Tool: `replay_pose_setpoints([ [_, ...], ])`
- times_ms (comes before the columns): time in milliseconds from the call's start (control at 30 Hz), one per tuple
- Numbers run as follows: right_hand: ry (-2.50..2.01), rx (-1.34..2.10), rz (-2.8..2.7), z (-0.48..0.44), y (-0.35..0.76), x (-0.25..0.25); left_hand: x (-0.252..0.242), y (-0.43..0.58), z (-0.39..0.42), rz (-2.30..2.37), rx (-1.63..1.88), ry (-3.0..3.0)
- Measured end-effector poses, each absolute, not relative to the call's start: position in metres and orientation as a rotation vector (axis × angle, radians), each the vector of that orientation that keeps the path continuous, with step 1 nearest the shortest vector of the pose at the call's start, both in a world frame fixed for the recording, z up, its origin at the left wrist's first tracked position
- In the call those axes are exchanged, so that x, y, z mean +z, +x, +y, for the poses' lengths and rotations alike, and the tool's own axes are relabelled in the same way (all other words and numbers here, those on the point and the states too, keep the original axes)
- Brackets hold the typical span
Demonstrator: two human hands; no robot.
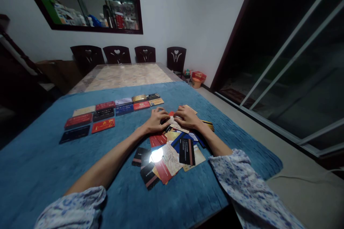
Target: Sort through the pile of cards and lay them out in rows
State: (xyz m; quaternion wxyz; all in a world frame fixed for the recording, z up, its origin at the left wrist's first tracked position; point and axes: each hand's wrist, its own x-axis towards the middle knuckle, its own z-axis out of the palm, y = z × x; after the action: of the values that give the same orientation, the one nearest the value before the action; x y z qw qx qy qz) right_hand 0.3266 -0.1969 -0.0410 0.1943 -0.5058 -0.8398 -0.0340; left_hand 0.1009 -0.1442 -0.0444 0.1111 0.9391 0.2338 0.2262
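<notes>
A loose pile of overlapping cards lies on the blue cloth, with a black card [187, 151] on top near its right side and a red card [162, 171] lower down. At the pile's far edge my left hand [158, 120] rests palm down on cards, fingers apart and slightly bent. Close to its right, my right hand [187, 116] lies over a pale card [178, 125] in the same manner. Neither hand visibly grips a card; what is under the palms is hidden. Farther left, sorted stacks of cards stand in rows, among them a red stack [78, 120] and a blue stack [124, 109].
The blue cloth [118, 186] covers the near part of a marble-patterned table [129, 75]. Dark chairs [116, 54] stand beyond it. A red bag [199, 76] is on the floor at the right, by the wall.
</notes>
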Motion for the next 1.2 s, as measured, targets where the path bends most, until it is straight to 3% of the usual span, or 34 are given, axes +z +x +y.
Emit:
replay_pose_setpoints([
  [467, -1.335, 0.019, -2.373, -0.205, 0.337, -0.032, -0.045, 0.103, -0.14, 0.65, 0.835, 2.725],
  [1200, -1.597, 0.107, -2.104, -0.195, 0.336, -0.045, -0.054, 0.101, -0.126, 0.835, 0.947, 2.555],
])
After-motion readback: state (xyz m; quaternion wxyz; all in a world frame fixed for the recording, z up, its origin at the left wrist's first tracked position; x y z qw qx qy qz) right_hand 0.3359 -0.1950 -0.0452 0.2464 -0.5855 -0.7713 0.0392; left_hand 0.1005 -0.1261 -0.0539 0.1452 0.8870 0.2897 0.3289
